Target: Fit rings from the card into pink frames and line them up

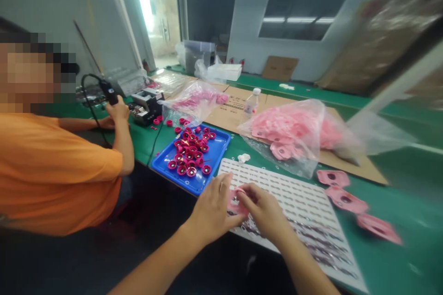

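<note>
One left hand [214,209] and one right hand [265,209] share one pink plastic piece [236,203] between their fingers [247,192]. Under the fingers lies one white perforated tray [277,182]. To their right, three more pink pieces [346,199] sit on the counter [408,212]. Beyond the fingers are two clear bags [287,129] [197,101] of pink pieces, one plastic bottle [251,101], and one blue tray [197,189] holding roughly thirty magenta caps [190,171]. One co-worker [51,170] sits farther left.

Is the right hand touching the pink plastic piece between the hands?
Touching: the head view shows the right hand with its fingertips resting on the pink plastic piece, no gap visible.
</note>
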Demonstrator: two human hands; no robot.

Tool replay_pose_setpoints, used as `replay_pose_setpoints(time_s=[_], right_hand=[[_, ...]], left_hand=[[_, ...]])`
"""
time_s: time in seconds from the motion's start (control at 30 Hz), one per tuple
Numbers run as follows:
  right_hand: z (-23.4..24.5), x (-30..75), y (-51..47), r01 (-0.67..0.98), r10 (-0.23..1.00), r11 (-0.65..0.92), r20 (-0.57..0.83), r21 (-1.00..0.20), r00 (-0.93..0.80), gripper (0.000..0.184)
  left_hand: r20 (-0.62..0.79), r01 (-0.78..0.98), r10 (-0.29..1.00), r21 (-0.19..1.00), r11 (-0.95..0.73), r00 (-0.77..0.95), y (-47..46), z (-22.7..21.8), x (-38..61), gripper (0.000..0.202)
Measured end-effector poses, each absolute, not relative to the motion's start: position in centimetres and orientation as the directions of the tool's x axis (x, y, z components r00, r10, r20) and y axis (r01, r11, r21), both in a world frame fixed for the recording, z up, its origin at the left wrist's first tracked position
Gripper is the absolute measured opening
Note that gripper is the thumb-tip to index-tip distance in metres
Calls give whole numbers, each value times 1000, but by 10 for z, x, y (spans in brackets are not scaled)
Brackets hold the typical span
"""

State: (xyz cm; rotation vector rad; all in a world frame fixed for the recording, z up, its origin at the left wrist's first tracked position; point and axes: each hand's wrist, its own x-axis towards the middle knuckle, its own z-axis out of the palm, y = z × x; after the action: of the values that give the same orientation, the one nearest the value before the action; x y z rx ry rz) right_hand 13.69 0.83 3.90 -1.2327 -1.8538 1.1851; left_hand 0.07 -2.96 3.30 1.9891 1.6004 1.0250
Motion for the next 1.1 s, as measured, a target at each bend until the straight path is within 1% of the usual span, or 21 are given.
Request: replay_pose_setpoints(time_s=[0.03,0.1,0.17,0.2,0.23,0.3,0.37,0.4,0.43,0.5,0.57,0.6,0.67,0.77,0.83,0.93,1.0,1.1], right_hand=[[37,126,7,358,907,159,-7,-920,-421,19],[37,108,8,288,849,130,-44,-949,-527,21],[37,95,14,230,772,97,-72,-968,-631,24],[36,90,19,217,748,106,-66,-970,-661,26],[33,86,26,219,746,148,-37,-964,-665,28],[24,76,43,279,781,328,93,-902,-618,33],[9,65,59,404,786,536,264,-741,-559,40],[2,58,66,457,769,603,323,-654,-552,44],[-5,51,72,492,748,645,354,-585,-561,45],[-15,38,79,517,723,682,370,-518,-583,39],[-17,29,81,512,714,691,372,-510,-593,28],[-16,27,80,510,710,696,375,-505,-597,25],[-12,28,77,508,704,703,382,-498,-599,24],[-5,36,72,539,718,695,418,-476,-557,30],[-2,43,69,551,731,683,430,-481,-531,33],[1,54,63,503,771,627,377,-595,-514,35],[7,64,55,470,796,580,338,-666,-503,31],[24,82,37,464,802,572,345,-676,-488,24]], left_hand=[[303,697,948,659,-282,98,-31,31,-8,59],[283,724,952,631,-278,118,-36,28,-27,56],[260,716,966,670,-193,17,-42,24,-45,51],[244,689,968,712,-133,-64,-46,21,-53,48],[218,638,965,766,-78,-145,-50,17,-60,45],[137,456,953,890,1,-269,-57,9,-70,37],[35,191,954,981,24,-299,-62,0,-74,32],[-1,45,956,999,15,-295,-63,-4,-74,34],[-28,-102,958,995,-1,-286,-64,-8,-72,38],[-72,-370,964,928,-29,-257,-65,-12,-67,47],[-102,-549,968,835,-41,-228,-65,-12,-61,55],[-111,-592,970,805,-40,-217,-65,-12,-59,56],[-116,-595,966,802,-45,-230,-64,-9,-56,57],[-124,-540,957,841,-38,-261,-61,-7,-53,56],[-145,-538,954,843,-19,-261,-57,-8,-48,57],[-163,-519,945,854,-8,-283,-50,-11,-39,56],[-168,-485,937,875,-2,-308,-47,-12,-32,53],[-169,-429,931,903,14,-324,-45,-10,-23,53]])
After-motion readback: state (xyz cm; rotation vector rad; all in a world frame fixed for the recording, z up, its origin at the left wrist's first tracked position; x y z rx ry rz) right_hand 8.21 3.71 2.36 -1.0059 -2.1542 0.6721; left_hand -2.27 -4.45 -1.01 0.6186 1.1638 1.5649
